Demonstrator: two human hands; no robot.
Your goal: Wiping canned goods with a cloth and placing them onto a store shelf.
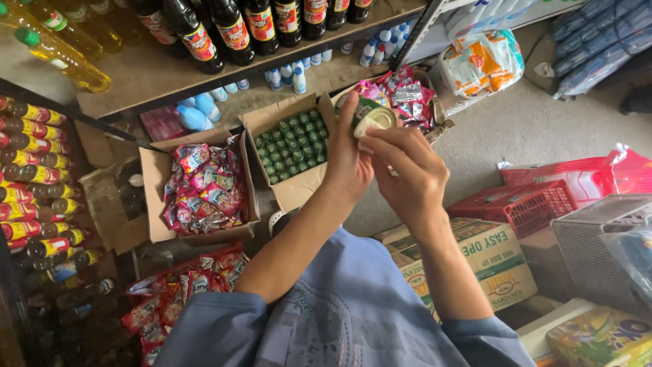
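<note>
your left hand [348,160] is clamped round a small green can [370,117], held in the air above the open carton of green-capped bottles [292,146]; your right hand [406,173] pinches its rim.

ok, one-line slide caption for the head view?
Left hand holds a small green can while right hand touches its rim, above an open carton of green-capped bottles.

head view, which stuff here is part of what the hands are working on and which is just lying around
In hand:
- small green can, pale end facing the camera
- left hand, wrapped around the can
- right hand, its fingers at the can's rim

Lying about:
- open carton of green-capped bottles
- box of red snack packets
- dark bottles on the shelf
- red basket
- printed carton
</note>
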